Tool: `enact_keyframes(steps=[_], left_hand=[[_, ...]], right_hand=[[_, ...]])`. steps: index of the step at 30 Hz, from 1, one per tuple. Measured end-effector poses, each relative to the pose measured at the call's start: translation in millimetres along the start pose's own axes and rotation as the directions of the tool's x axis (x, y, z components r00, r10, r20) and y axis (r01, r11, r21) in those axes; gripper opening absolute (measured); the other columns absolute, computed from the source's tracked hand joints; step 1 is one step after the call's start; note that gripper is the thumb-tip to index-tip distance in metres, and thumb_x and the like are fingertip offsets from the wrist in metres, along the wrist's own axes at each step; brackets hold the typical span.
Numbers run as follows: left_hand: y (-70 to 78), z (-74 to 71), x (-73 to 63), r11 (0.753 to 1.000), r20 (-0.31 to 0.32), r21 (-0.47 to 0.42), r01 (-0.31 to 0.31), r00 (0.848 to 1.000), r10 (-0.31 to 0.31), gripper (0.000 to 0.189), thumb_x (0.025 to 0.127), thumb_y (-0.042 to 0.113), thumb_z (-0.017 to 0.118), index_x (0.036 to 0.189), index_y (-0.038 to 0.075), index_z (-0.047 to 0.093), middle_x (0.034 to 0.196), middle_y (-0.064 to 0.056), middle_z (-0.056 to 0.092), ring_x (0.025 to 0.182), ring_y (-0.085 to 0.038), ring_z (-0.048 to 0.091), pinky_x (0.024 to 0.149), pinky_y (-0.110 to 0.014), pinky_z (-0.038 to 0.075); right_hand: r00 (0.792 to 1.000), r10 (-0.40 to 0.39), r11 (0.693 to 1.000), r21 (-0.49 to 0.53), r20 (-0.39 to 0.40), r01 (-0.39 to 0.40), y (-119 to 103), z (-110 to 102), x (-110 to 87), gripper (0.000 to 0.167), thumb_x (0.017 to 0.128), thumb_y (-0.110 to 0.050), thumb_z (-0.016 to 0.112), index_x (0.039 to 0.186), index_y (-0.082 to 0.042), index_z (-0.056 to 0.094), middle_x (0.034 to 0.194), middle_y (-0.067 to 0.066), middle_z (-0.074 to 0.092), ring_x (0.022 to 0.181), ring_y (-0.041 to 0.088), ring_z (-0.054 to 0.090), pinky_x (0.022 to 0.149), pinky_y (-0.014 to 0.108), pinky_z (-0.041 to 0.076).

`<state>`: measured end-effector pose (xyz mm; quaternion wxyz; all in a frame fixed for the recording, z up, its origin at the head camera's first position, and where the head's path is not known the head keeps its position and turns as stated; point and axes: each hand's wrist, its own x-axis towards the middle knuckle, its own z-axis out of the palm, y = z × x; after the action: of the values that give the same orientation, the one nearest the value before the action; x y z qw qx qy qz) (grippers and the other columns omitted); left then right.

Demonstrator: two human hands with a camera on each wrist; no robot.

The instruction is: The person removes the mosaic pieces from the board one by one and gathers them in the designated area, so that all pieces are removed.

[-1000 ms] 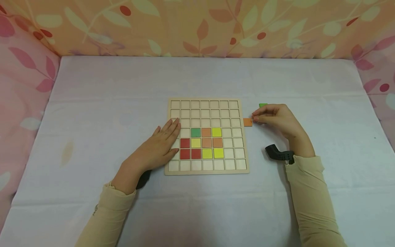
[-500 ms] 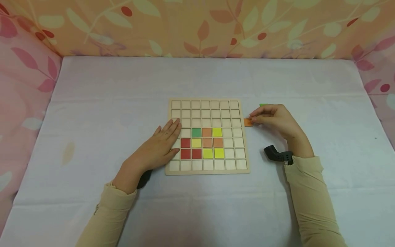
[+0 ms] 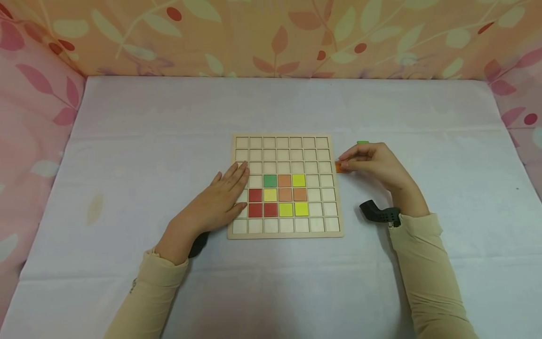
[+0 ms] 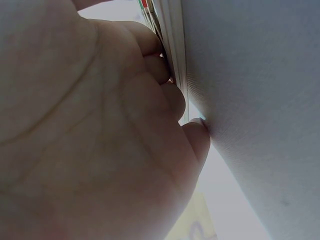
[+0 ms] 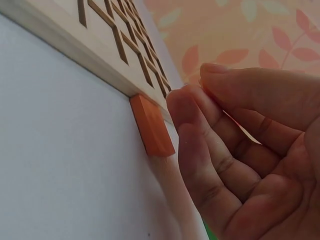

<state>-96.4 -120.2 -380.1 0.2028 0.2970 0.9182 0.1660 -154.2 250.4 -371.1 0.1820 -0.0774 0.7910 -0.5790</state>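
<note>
My left hand (image 3: 216, 202) lies with straight fingers on the left edge of the wooden grid board (image 3: 285, 236). In the left wrist view its fingertips meet the board's side, with one finger (image 4: 197, 140) down by the table. My right hand (image 3: 377, 162) hovers at the board's right edge, over an orange square tile (image 5: 154, 127). This tile lies on the cloth against the board's rim. In the right wrist view, my bent fingers (image 5: 192, 150) and thumb stand close above the tile, not around it. From the head view they cover part of the tile.
Red (image 3: 255, 195), yellow (image 3: 285, 209), orange (image 3: 284, 181) and green (image 3: 270, 181) tiles fill some cells of the board. A light green tile (image 3: 362, 141) shows behind my right hand. Floral cloth walls (image 3: 237, 37) enclose the white table (image 3: 139, 117).
My right hand has moved a little left, so its fingertips cover more of the orange tile. The left hand and the tiles on the board stay in place.
</note>
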Motion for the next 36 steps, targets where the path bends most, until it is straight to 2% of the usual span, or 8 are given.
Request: enact_keyframes(steps=[8,22,36], left_hand=[[0.3,-0.1,-0.2,1.000,-0.004,0.001,-0.003,1.000,0.003,0.072,0.098,0.028,0.046,0.150,0.001,0.005,0.158,-0.010,-0.005,0.143,-0.023,-0.009,0.113,-0.049,0.005],[0.6,-0.9,-0.5,1.000,0.001,-0.002,0.001,1.000,-0.001,0.072,0.098,0.028,0.047,0.150,0.001,0.004,0.158,-0.010,-0.005,0.143,-0.023,-0.009,0.113,-0.050,0.005],[0.6,-1.3,-1.0,1.000,0.003,-0.001,0.000,1.000,0.000,0.072,0.098,0.028,0.046,0.150,0.001,0.004,0.158,-0.010,-0.006,0.143,-0.023,-0.009,0.113,-0.049,0.005]], right_hand=[[1.000,0.024,0.999,-0.029,0.012,-0.024,-3,6,-1.3,0.016,0.086,0.001,0.066,0.099,0.009,0.066,0.086,0.004,0.071,0.078,0.014,0.066,0.071,0.025,0.053],[0.999,-0.008,0.998,-0.065,0.051,0.011,-5,17,0.6,0.018,0.084,-0.003,0.070,0.096,0.008,0.067,0.084,0.006,0.071,0.071,0.019,0.064,0.068,0.026,0.052],[0.996,0.011,0.994,-0.109,0.090,-0.001,-9,27,1.7,0.017,0.085,-0.004,0.069,0.097,0.008,0.066,0.086,0.009,0.070,0.073,0.015,0.064,0.069,0.024,0.052]])
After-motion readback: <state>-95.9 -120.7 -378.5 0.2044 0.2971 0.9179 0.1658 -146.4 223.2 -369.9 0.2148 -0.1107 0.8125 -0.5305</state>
